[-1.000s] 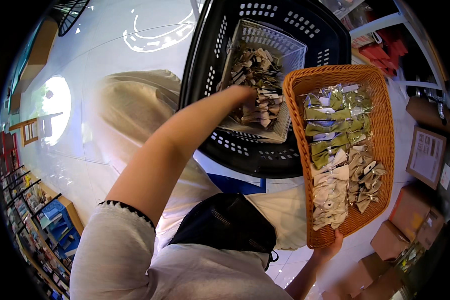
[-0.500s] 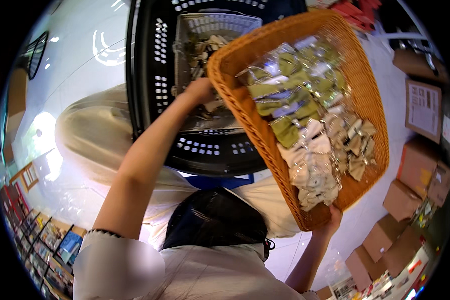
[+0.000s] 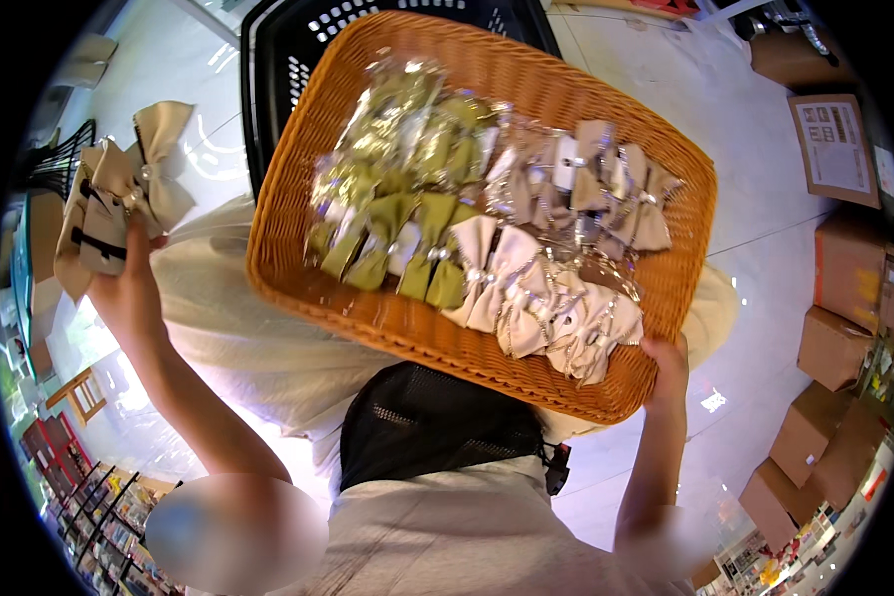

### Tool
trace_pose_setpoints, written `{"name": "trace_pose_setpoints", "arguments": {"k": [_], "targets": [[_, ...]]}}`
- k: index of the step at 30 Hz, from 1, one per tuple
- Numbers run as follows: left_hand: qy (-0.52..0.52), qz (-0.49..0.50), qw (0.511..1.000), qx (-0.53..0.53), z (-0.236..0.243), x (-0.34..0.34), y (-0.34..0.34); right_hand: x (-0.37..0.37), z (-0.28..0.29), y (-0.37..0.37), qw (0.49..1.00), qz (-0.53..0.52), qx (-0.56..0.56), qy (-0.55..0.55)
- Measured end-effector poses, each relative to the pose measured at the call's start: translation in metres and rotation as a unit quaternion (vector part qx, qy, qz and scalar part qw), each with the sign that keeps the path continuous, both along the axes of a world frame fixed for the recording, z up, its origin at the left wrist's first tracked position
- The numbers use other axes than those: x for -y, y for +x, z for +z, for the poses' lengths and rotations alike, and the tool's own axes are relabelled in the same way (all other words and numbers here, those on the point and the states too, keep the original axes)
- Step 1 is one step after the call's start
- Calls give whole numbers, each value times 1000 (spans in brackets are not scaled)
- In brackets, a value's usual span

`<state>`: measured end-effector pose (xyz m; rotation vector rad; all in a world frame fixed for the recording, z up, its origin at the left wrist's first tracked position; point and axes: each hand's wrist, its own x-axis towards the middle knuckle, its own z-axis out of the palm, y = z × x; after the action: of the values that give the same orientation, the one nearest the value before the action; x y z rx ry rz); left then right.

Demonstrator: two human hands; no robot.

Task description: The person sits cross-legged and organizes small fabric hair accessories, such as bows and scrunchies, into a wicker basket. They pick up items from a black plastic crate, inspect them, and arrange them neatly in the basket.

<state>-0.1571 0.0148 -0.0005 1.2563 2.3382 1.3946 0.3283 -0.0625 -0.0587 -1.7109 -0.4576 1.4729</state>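
My left hand (image 3: 134, 283) is out at the far left, closed on a few beige hair bows (image 3: 164, 169) with dark strips or clips showing on them. With my right hand (image 3: 668, 368) I grip the lower right corner of an orange-brown woven basket (image 3: 363, 333), tilted over my lap. Inside it lie rows of hair bows: olive green bows (image 3: 372, 243), many in shiny clear wrapping, pale pink bows (image 3: 521, 283) with glittery edging, and taupe bows (image 3: 616, 189) in clear wrapping. The fingers of my right hand are partly hidden by the basket.
A black perforated plastic crate (image 3: 263, 109) stands beyond the basket and is mostly covered by it. Cardboard boxes (image 3: 834, 149) line the right side. At the left are a small wooden frame (image 3: 77, 397) and a black rack of goods (image 3: 99, 517).
My left hand has left the crate and the basket's edge and swung far left, now with beige bows in it. The basket has turned and shifted left, covering more of the crate.
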Motion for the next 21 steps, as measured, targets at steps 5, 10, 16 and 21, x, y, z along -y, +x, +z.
{"name": "trace_pose_setpoints", "arguments": {"k": [5,10,16,21], "targets": [[-21,-307,909,-282,-29,54,61,-26,-12,-32,992,128,-4,0],[78,-505,860,-12,-34,71,119,-33,-25,-24,988,156,-11,2],[190,-566,793,-125,-41,84,119,-19,2,-57,886,121,323,311],[88,-452,868,185,-46,87,153,-14,54,-116,799,384,116,448]]}}
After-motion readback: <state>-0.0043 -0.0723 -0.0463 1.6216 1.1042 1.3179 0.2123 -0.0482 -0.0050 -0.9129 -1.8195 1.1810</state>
